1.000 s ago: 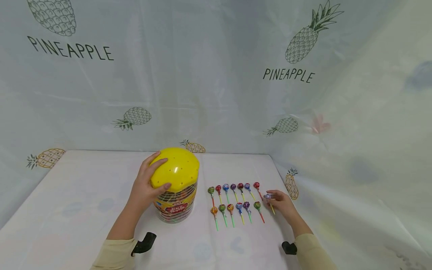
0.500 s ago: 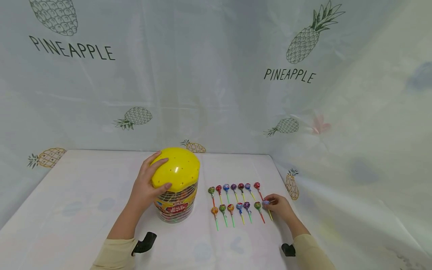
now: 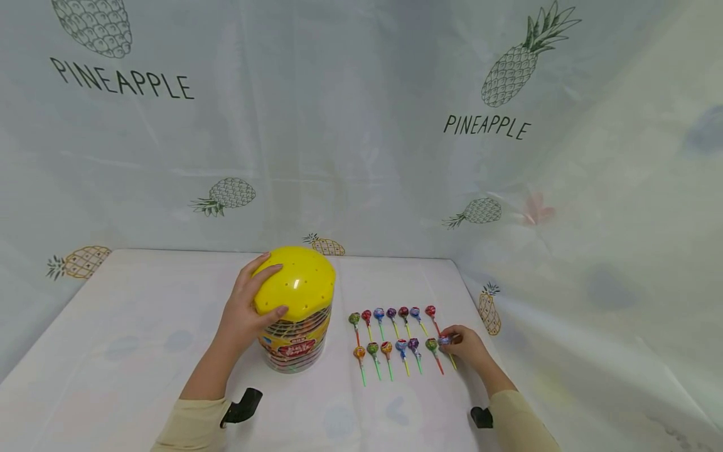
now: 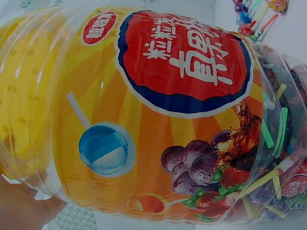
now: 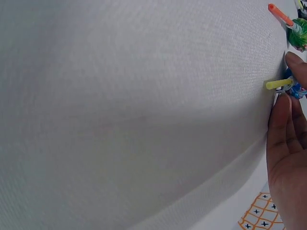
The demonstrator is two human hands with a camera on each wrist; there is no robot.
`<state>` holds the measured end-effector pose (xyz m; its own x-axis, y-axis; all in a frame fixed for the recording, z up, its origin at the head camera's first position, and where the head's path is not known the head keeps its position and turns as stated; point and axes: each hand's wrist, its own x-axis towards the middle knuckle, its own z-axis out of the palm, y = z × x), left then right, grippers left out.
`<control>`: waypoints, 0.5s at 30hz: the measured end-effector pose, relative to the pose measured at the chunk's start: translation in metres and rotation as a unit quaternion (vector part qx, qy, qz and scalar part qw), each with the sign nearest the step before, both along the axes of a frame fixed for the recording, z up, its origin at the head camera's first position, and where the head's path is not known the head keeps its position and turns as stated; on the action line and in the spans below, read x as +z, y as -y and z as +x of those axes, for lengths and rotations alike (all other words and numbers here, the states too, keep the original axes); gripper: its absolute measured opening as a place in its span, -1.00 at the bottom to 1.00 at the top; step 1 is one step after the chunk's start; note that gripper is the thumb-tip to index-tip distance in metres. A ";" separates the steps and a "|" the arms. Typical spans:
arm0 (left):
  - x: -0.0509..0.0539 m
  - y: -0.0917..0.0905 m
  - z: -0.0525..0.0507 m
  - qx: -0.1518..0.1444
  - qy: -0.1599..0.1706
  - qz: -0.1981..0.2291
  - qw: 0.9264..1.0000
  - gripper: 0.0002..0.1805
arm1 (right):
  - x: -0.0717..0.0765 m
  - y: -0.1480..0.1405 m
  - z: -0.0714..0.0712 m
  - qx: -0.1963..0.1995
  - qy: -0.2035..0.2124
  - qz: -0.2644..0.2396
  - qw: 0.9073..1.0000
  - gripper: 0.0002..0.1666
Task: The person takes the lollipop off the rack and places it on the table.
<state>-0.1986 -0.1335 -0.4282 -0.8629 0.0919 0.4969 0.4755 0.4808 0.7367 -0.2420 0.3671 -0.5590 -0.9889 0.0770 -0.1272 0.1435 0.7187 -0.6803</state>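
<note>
A clear plastic candy jar (image 3: 294, 345) with a yellow domed lid (image 3: 299, 282) stands upright on the table. My left hand (image 3: 243, 314) grips its left side, fingers and thumb spread round the lid. In the left wrist view the printed label (image 4: 144, 120) fills the picture, with lollipops inside the jar (image 4: 268, 187). At the right, my right hand (image 3: 471, 348) pinches a blue-wrapped lollipop (image 3: 445, 341) by its head, at the right end of the front row. Its yellow stick (image 5: 278, 84) shows in the right wrist view. A green-headed lollipop (image 3: 432, 345) lies just to its left.
Two rows of lollipops lie between the jar and my right hand, the back row ending in a red-headed lollipop (image 3: 430, 311). The white-covered table (image 3: 158, 301) meets a pineapple-printed curtain (image 3: 361, 138) behind and at the right.
My right hand has moved slightly left and down with the blue-wrapped lollipop, bringing it into line with the front row. My left hand stays on the jar.
</note>
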 end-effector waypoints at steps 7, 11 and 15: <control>0.000 -0.001 0.000 -0.003 0.001 0.003 1.000 -0.27 | 0.001 -0.001 -0.001 0.003 0.001 0.009 1.000 -0.71; 0.000 -0.001 0.001 -0.002 0.004 0.004 1.000 -0.26 | 0.001 -0.001 -0.002 0.004 0.010 0.009 1.000 -0.71; 0.001 -0.001 0.000 -0.001 0.005 0.005 1.000 -0.26 | 0.000 -0.001 -0.003 0.004 0.016 0.009 1.000 -0.70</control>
<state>-0.1981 -0.1321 -0.4275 -0.8680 0.0886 0.4886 0.4684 0.4727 0.7464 -0.2445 0.3679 -0.5587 -0.9848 0.0718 -0.1581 0.1598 0.7316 -0.6628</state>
